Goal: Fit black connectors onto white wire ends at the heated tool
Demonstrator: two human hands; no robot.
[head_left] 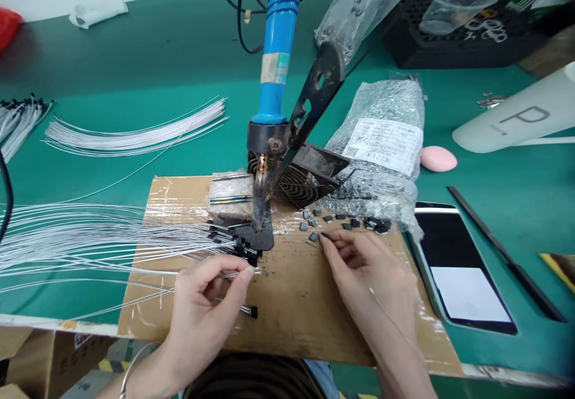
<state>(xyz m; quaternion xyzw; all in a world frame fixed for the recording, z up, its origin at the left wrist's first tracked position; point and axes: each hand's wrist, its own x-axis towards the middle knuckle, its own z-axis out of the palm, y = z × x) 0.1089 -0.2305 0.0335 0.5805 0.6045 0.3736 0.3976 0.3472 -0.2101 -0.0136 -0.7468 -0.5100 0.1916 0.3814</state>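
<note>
My left hand (206, 315) is closed in a pinch on a white wire, whose bare-looking end (257, 271) pokes out past the thumb. My right hand (372, 279) pinches a small black piece (325, 235), mostly hidden by the fingertips, beside several loose dark connector-like pieces (329, 219) on the cardboard (287, 321). Above and between my hands, a blue-handled soldering iron (275, 75) points its tip (259, 201) downward. Many white wires (103, 240) with black ends (242, 248) run in from the left. One black-ended wire (253, 312) lies below my left fingers.
A fan (299, 183) and a pale block (231, 195) sit by the iron's tip. Bubble-wrap packaging (381, 129), a phone (467, 267) and a dark tool (507, 255) lie right. Another wire bundle (139, 129) lies back left; a black crate (449, 51) stands back right.
</note>
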